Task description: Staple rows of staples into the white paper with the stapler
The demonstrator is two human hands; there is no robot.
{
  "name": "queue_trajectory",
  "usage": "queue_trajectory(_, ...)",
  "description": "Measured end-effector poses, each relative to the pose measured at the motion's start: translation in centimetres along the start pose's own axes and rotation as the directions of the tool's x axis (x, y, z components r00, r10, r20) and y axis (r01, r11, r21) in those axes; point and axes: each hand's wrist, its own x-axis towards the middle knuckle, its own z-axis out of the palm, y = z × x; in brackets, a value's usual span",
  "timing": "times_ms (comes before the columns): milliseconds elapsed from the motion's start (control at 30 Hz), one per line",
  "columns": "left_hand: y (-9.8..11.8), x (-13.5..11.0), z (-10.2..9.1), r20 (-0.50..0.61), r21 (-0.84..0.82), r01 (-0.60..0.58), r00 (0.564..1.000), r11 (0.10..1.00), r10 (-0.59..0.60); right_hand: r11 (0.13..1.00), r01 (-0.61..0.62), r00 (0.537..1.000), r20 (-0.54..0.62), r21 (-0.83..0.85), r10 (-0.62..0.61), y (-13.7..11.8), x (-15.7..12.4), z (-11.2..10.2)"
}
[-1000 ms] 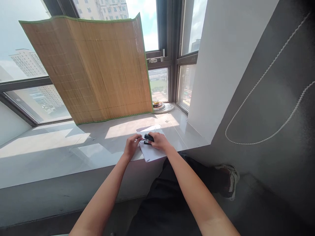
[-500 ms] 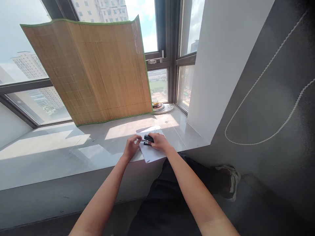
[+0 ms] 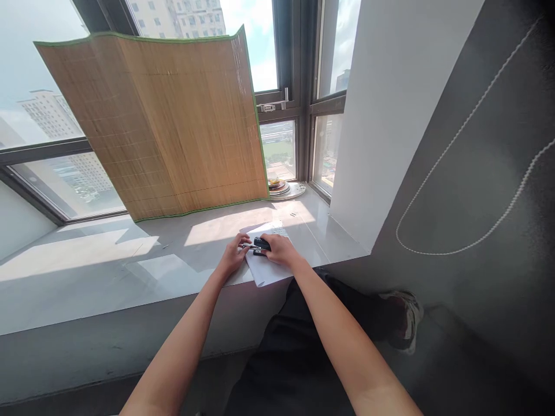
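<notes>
My right hand (image 3: 281,249) is wrapped around a black stapler (image 3: 261,242), its two arms spread apart and its front pointing left. A thin metal piece (image 3: 248,247) sticks out of the stapler's left end. The fingers of my left hand (image 3: 232,255) close on this piece in a pinch; whether staples are between them is too small to tell. Under both hands lie white paper sheets (image 3: 264,274), with writing near the upper right part and one corner over the sill's front edge.
The white window sill (image 3: 165,268) stretches left. Small staple-like strips (image 3: 293,214) lie beyond the paper. A green-edged bamboo mat (image 3: 173,127) leans against the window, beside stacked plates (image 3: 288,190). A beaded cord (image 3: 459,245) hangs at right.
My left hand has shifted slightly, its fingers curling closer around the metal piece at the stapler's end. The right hand and the stapler stay in place.
</notes>
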Motion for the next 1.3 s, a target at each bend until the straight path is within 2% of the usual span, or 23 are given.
queue_trajectory(167, 0.0, 0.0, -0.3, 0.058, -0.107, 0.053, 0.997, 0.993, -0.047, 1.000, 0.004, 1.000, 0.008, -0.013, -0.004, -0.1, 0.0, -0.2)
queue_trajectory(333, -0.3, 0.2, -0.2, 0.057, -0.156, 0.107, 0.993, 0.982, -0.099, 1.000, 0.002, 1.000, 0.015, -0.013, -0.002, 0.0, 0.1, -0.2)
queue_trajectory(700, -0.3, 0.4, -0.5, 0.074, -0.092, 0.111, 0.992, 0.990, -0.105, 1.000, 0.010, 1.000, 0.000, 0.009, -0.010, 0.1, 0.2, -0.1)
queue_trajectory(933, 0.4, 0.4, -0.6, 0.088, -0.074, 0.161, 0.984, 0.984, -0.155, 0.999, 0.020, 1.000, -0.019, 0.028, -0.020, 0.2, 0.2, 0.1)
queue_trajectory(1033, 0.5, 0.2, -0.6, 0.085, -0.057, 0.134, 0.988, 0.989, -0.129, 0.999, 0.024, 0.999, -0.039, 0.033, -0.023, 0.3, 0.2, 0.2)
queue_trajectory(1133, 0.6, 0.1, -0.6, 0.049, -0.065, 0.117, 0.992, 0.991, -0.114, 0.996, 0.015, 0.996, -0.088, 0.091, -0.007, 1.0, 0.1, 0.2)
queue_trajectory(1300, 0.8, -0.1, -0.4, 0.042, -0.154, 0.029, 0.999, 0.988, -0.023, 0.937, 0.081, 0.980, -0.197, 0.340, -0.014, 3.7, 0.2, 0.3)
